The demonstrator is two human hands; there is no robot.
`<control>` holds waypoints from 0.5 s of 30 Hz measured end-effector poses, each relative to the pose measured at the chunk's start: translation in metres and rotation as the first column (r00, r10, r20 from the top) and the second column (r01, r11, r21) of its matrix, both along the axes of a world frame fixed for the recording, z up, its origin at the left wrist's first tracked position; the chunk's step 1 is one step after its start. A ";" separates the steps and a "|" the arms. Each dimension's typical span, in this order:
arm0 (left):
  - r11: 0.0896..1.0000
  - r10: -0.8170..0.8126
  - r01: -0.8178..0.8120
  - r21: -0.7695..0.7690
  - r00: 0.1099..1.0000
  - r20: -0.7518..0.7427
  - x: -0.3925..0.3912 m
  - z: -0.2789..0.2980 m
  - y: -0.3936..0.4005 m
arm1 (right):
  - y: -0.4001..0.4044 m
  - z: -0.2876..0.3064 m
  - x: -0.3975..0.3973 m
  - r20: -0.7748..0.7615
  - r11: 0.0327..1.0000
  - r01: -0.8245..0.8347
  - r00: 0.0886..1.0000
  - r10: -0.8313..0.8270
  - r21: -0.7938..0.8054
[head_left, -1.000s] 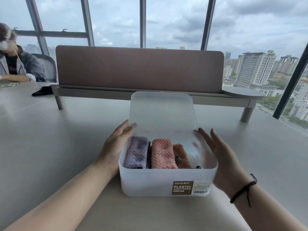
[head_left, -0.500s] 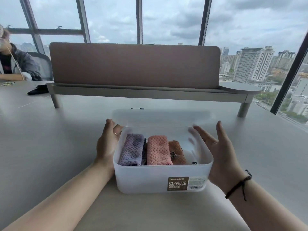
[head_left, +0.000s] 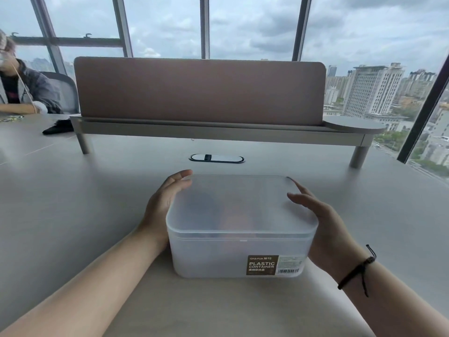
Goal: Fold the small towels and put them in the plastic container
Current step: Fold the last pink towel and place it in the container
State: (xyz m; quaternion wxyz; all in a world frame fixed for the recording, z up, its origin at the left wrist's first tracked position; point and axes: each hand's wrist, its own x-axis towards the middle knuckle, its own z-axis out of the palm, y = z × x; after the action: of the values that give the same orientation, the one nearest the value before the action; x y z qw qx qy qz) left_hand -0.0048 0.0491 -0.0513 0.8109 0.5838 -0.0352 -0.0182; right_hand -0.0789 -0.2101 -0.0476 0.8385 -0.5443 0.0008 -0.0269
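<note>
A frosted plastic container (head_left: 209, 259) stands on the grey table in front of me, with its lid (head_left: 240, 203) lying flat on top. The folded towels inside show only as faint dark and orange smudges (head_left: 239, 221) through the lid. My left hand (head_left: 165, 203) lies against the container's left side, fingers straight along the lid's edge. My right hand (head_left: 323, 224) is at the right side, fingers extended beside the lid's far right corner. A black cord is around my right wrist.
A brown desk divider on a raised shelf (head_left: 199, 93) crosses the table behind the container. A cable grommet (head_left: 216, 158) sits in the table between them. A person (head_left: 21, 88) sits at the far left near a black object (head_left: 58, 126). Windows lie beyond.
The lid, upright a second ago and halfway down after that, now lies flat on the container and hides the towels. Both hands stayed at the container's sides.
</note>
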 end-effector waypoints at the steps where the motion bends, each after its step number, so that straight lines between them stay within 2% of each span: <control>1: 1.000 -0.011 0.011 0.029 1.000 -0.008 0.000 0.002 0.002 | -0.001 -0.001 0.001 0.003 1.000 0.017 1.000 -0.017 -0.012; 7: 0.996 -0.075 0.077 0.048 0.996 -0.041 -0.001 0.018 0.006 | -0.005 0.001 -0.001 0.046 0.984 0.072 0.997 -0.065 -0.162; 10: 0.998 -0.047 0.050 0.050 0.998 -0.050 -0.001 0.020 0.005 | -0.005 0.003 -0.003 0.090 0.959 0.093 0.993 -0.071 -0.267; 15: 0.998 0.040 -0.037 0.056 0.998 -0.052 -0.006 0.023 0.003 | -0.002 0.002 -0.005 0.157 0.939 0.151 0.982 -0.106 -0.310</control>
State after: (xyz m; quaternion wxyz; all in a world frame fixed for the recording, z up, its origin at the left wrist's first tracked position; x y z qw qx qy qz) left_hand -0.0106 0.0521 -0.0281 0.7954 0.6058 -0.0020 -0.0189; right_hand -0.0843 -0.2122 -0.0453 0.7333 -0.6689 -0.0262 -0.1190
